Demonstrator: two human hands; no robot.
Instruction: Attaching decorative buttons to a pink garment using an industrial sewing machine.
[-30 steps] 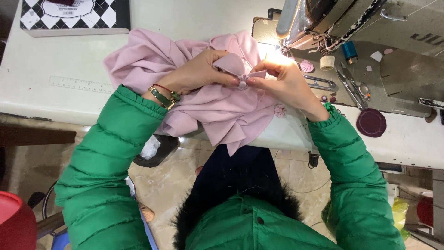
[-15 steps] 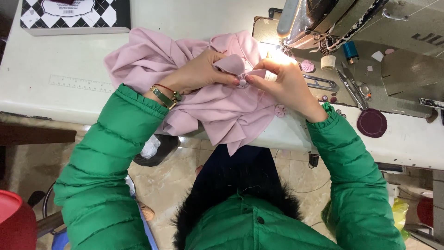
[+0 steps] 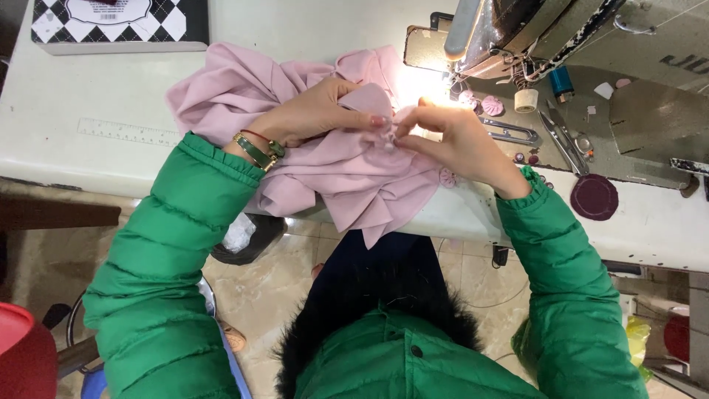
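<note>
On the white sewing table [image 3: 88, 159], at about 12 o'clock from your body, your two hands meet over the pink fabric [image 3: 347, 177]. Your left hand [image 3: 314, 114] lies on top of the cloth with the fingers curled and the fingertips [image 3: 378, 120] pressed down on a small folded flap. It wears a green watch band [image 3: 255, 150] and a thin red cord at the wrist. Your right hand [image 3: 450, 140] comes from 3 o'clock; its thumb and first fingers are closed in a pinch on a small gathered piece of the same fabric, just beside the left fingertips, almost touching them. What exactly sits inside the pinch is too small to tell.

The fabric is bunched in a heap that spreads toward 10 o'clock, and one part hangs over the near edge of the table at 6 o'clock. Just behind your hands, at 1 o'clock, stands the sewing machine [image 3: 517, 29] with its lamp shining on the cloth. At 3 o'clock of your right hand lie scissors [image 3: 561, 140], and near your right sleeve a dark red round disc [image 3: 594, 197]. At 10 o'clock a black-and-white checked box [image 3: 118, 26] rests on the table.
</note>
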